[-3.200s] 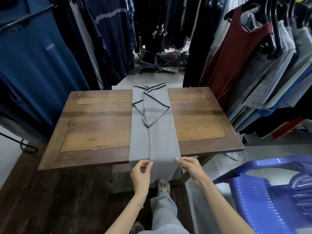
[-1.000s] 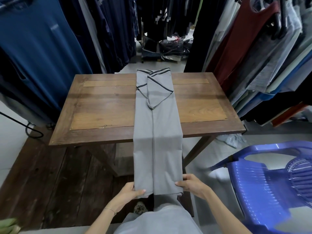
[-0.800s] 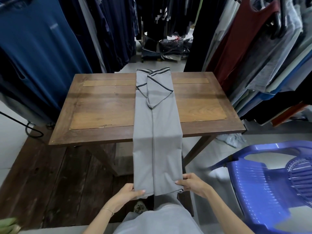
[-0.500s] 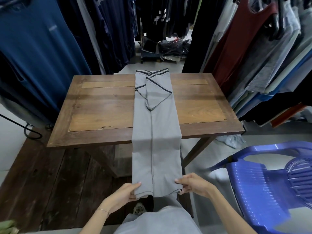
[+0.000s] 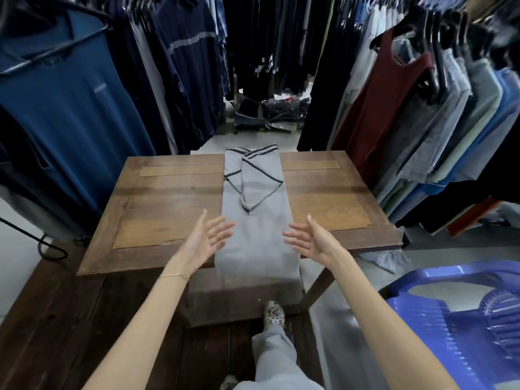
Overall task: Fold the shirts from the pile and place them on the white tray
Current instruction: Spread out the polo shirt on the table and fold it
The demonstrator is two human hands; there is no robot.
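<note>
Closest to me are a grey trouser leg (image 5: 274,358) and a speckled shoe (image 5: 273,313) on dark floorboards, with a blue plastic chair (image 5: 455,319) at my right. Above them both arms reach forward. My left hand (image 5: 206,240) is wide open, fingers spread, palm turned inward, holding nothing. My right hand (image 5: 309,240) mirrors it, equally open and empty. They flank the grey shirt (image 5: 256,226), and I cannot tell whether either hand touches the cloth. The shirt lies as a long narrow strip down the middle of the wooden table (image 5: 168,209), its near end hanging over the near edge and its dark-striped sleeves crossed at the far end. Beyond, hanging clothes (image 5: 70,108) close in on both sides, with a maroon tank top (image 5: 388,102) on the right.
</note>
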